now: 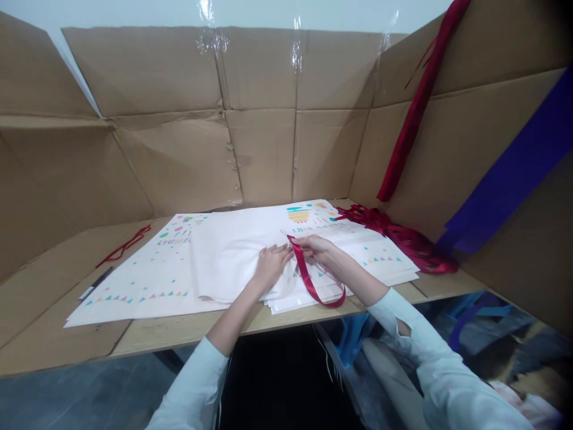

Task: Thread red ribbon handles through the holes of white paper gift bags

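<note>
From my head view, I look down at both my hands working over a white sheet on the desk. My right hand is grasping a red ribbon near its upper end, fingers closed on it; from there the ribbon hangs in a curve across the sheets, dips toward the front edge of the desk and bends back up below my wrist. A thin wire-like loop pokes out just beyond that upper end, too fine for me to make out fully. My left hand lies palm down on the white sheet, just beside the ribbon, with its fingers stretched forward; I cannot tell whether the fingertips are nipping the cloth, which creases around them. Under and around it spread more printed sheets, showing coloured lettering, dots and rows of little triangles. To my right a heap of red ribbons lies against the edge of the sheets, below a red strip and a purple strip hanging on the cardboard walls around the desk. Off to my left lie a thin red cord and a dark pen-like object, while a blue stool shows underneath.
</note>
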Tool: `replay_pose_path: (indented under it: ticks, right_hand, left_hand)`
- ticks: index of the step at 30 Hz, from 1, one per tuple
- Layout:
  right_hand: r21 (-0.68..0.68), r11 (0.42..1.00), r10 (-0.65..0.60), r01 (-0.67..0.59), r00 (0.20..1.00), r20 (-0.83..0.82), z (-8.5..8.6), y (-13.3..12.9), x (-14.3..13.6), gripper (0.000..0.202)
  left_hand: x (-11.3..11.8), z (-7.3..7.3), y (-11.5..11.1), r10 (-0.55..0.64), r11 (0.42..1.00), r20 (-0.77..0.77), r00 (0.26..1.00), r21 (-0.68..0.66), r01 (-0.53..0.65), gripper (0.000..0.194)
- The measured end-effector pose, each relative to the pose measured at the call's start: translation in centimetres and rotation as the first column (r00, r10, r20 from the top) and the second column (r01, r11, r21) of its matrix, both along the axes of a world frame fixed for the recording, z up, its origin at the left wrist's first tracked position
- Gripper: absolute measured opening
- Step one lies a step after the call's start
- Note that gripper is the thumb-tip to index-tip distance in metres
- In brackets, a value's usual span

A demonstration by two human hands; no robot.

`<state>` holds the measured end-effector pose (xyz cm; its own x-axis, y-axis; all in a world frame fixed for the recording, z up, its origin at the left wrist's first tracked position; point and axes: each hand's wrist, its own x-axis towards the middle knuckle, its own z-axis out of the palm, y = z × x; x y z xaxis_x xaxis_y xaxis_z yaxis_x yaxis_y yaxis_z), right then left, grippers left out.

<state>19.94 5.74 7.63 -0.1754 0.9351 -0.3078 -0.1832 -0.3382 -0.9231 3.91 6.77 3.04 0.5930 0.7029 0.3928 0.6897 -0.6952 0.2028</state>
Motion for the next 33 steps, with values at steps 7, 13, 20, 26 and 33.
replay_pose_path:
  ticks: [7,13,20,26,33]
  right_hand:
    - [0.038,0.999,-0.003,0.008,0.992,-0.126,0.6,-0.4,0.4,0.015]
    - [0.143,0.981,0.131,-0.13,0.991,0.0,0.5,-0.3,1.3,0.021]
    - [0.135,0.968,0.194,-0.21,0.974,0.121,1.1,-0.6,1.2,0.02]
    - [0.097,0.981,0.154,-0.169,0.977,0.147,0.7,-0.1,1.2,0.016]
    - [0.096,0.993,-0.063,0.061,0.998,0.018,0.3,-0.2,0.6,0.011]
  left_hand:
    - [-0.4,0.7,0.6,-0.068,0.957,0.347,0.936,-0.244,0.16,0.033]
    - [-0.3,0.3,2.7,-0.058,0.857,0.604,0.795,-0.379,0.35,0.028]
    - [0.2,0.2,2.6,0.021,0.875,0.61,0.792,-0.394,0.281,0.027]
    - [0.4,0.5,1.9,-0.019,0.968,0.355,0.935,-0.227,0.105,0.032]
    - [0.1,0.2,1.8,-0.102,0.947,0.478,0.873,-0.223,0.233,0.024]
